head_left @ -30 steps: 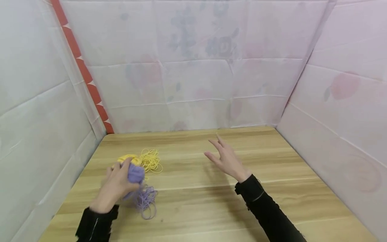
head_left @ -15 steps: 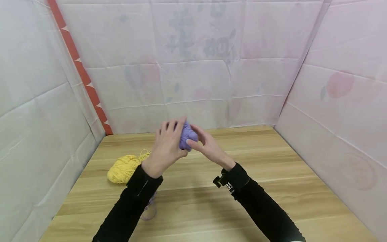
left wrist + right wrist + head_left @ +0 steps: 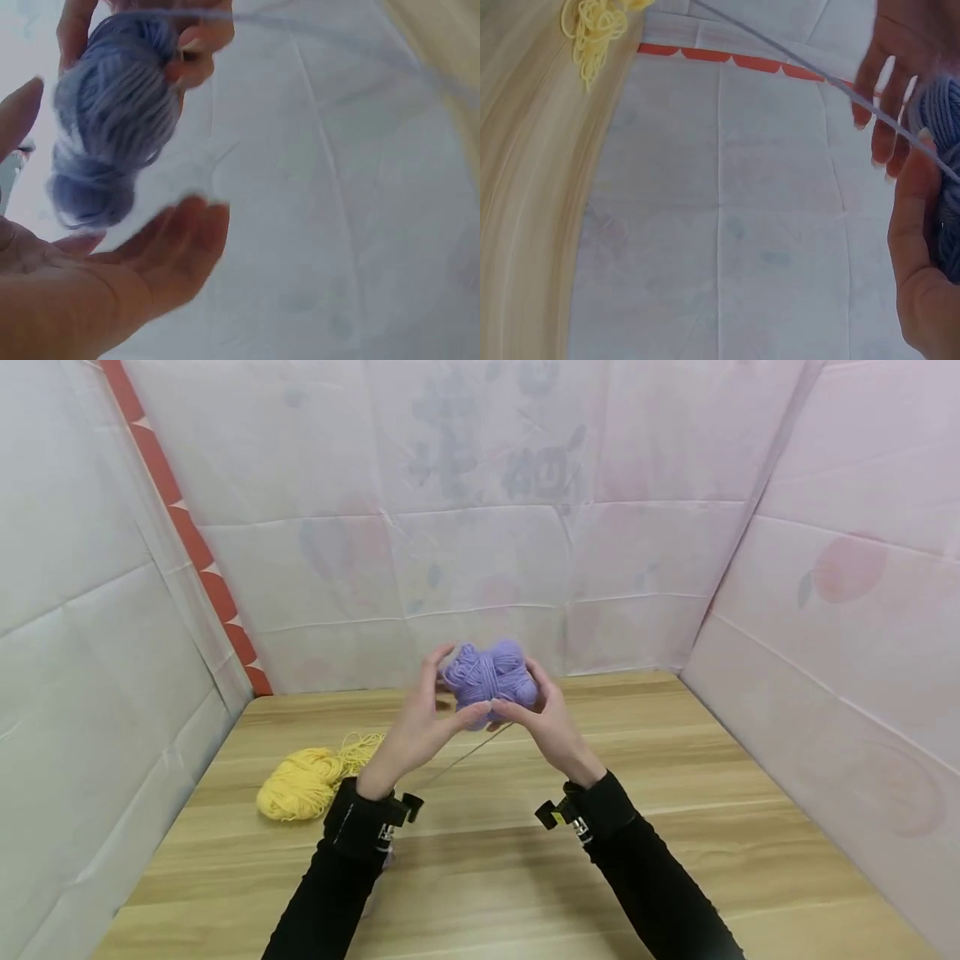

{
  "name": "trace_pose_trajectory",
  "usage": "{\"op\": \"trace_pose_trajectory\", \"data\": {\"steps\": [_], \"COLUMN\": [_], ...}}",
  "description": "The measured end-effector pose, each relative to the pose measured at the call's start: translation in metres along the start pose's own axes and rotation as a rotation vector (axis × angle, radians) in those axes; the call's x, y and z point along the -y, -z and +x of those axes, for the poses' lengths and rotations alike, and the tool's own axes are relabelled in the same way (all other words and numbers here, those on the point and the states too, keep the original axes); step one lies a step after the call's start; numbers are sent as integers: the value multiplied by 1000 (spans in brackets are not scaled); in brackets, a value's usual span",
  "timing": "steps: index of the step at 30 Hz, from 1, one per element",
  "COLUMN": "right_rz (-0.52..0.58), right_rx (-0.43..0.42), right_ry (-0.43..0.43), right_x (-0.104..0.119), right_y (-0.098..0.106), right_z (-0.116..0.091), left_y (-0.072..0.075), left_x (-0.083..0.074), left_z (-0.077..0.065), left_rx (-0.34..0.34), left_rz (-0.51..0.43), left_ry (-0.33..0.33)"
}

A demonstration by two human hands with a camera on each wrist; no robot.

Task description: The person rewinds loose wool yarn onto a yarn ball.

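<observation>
The right hand (image 3: 555, 727) grips the purple yarn (image 3: 491, 675), thumb laid along its front lower edge, fingers curled round the outer side. The left hand (image 3: 416, 727) is placed at the opposite side with its fingers spread and slightly bent, thumb extended toward the right thumb. In the left wrist view the yarn's narrow end lies between this thumb and these fingers; whether they bear on it cannot be told.

The purple yarn is located in the air above the table, near mid-width, in front of the rear wall. Its body is a soft, lobed bundle of lavender strands. A band of crossing turns wraps the middle and draws it into a waist, with rounded lobes bulging on either side. Strands on the larger lobe run nearly parallel. Both wrist views render the colour as a greyer blue. A single strand (image 3: 468, 754) runs taut from the underside down toward the left sleeve (image 3: 322, 889).

The yellow yarn (image 3: 300, 783) rests on the wood-grained table (image 3: 480, 893), left of the left hand, with loose loops (image 3: 362, 750) at its far right end. White sheeting (image 3: 480, 560) with faint prints encloses the table; a red strip (image 3: 155, 464) descends at the left corner
</observation>
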State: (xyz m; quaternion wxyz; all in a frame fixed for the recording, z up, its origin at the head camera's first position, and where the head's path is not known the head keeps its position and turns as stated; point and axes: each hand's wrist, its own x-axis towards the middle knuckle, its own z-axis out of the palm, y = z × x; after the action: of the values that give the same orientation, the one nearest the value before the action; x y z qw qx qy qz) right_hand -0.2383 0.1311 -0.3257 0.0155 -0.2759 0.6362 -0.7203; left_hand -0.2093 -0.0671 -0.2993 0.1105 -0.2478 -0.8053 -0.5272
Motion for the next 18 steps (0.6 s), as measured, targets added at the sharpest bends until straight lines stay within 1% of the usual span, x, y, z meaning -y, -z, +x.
{"op": "trace_pose_trajectory", "data": {"steps": [3, 4, 6, 10, 13, 16, 18], "right_rz": [11, 11, 4, -18, -61, -116, -146], "right_rx": [11, 16, 28, 38, 27, 41, 60], "right_ry": [7, 3, -10, -57, -84, -78, -60], "right_x": [0, -1, -2, -4, -7, -10, -12], "right_y": [0, 0, 0, 0, 0, 0, 0], "right_z": [-5, -6, -8, -12, -17, -22, -24], "left_y": [-5, -7, -10, -17, -21, -22, -21], "left_x": [7, 8, 10, 14, 17, 18, 18], "left_z": [-2, -3, -5, -9, -13, -19, -22], "left_rx": [70, 77, 64, 17, 11, -9, -41], "left_rz": [-206, -254, -320, -376, -403, -431, -424], "left_ry": [107, 121, 141, 140, 157, 185, 201]}}
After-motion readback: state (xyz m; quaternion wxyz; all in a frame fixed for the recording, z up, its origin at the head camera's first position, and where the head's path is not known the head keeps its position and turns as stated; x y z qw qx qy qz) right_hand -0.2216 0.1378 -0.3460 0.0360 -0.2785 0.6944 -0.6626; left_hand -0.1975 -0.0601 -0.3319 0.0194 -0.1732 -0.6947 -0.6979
